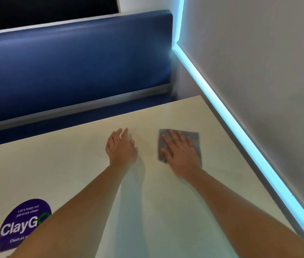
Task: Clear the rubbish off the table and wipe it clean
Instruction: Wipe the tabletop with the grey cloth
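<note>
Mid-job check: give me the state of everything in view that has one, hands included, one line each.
grey cloth: spread flat on the table, under the right hand.
right hand: fingers straight, pressing on the cloth.
left hand: fingers relaxed, holding nothing, at the tabletop beside the cloth.
table: no rubbish on the part in view.
round purple sticker: stuck flat on the table, partly hidden by the left forearm.
light strip: lit, cyan.

two bare forearms, left hand (120,146) and right hand (180,148), sleeveless

Table (73,164) top open leftward; wall (259,71) bounds right edge, bench backrest (73,62) beyond far edge.
</note>
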Demonstrator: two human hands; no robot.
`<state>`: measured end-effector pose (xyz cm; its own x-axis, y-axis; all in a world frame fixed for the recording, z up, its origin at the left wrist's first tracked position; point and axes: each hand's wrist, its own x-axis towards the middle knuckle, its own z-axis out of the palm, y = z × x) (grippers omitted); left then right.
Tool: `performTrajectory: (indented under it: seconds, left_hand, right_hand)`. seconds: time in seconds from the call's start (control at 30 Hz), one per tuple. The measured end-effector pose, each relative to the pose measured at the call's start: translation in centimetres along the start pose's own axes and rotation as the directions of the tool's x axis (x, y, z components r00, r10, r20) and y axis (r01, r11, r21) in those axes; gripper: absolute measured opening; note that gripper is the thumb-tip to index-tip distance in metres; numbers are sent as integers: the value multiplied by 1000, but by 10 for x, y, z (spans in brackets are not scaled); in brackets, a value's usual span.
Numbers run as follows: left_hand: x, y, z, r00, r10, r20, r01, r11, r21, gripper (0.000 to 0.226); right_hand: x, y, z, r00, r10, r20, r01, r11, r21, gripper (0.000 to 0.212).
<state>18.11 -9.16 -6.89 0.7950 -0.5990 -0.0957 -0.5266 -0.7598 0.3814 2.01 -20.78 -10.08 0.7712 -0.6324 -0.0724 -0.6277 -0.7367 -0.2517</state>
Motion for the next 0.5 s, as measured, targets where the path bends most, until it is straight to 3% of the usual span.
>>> performTrajectory:
  seconds: [0.2, 0.33, 0.4, 0.5]
  left_hand:
    - [-54, -24, 10, 984, -3, -178, -10, 998, -67, 47]
    - [-89, -35, 15, 962, -20, -273, 3, 998, -61, 44]
    - [-101, -41, 13, 963, -29, -269, 19, 999, -40, 42]
    - [-119, -50, 7, 960, -50, -275, 46, 999, -22, 38]
  right_hand:
    - [-37, 113, -18, 962, 271, -22, -272, 950, -153, 78]
    - [-36, 90, -19, 890, 456, -15, -456, 889, -32, 63]
    - [-36, 52, -14, 905, 425, -12, -425, 905, -5, 59]
    - [-51, -18, 4, 979, 201, 25, -201, 980, 7, 59]
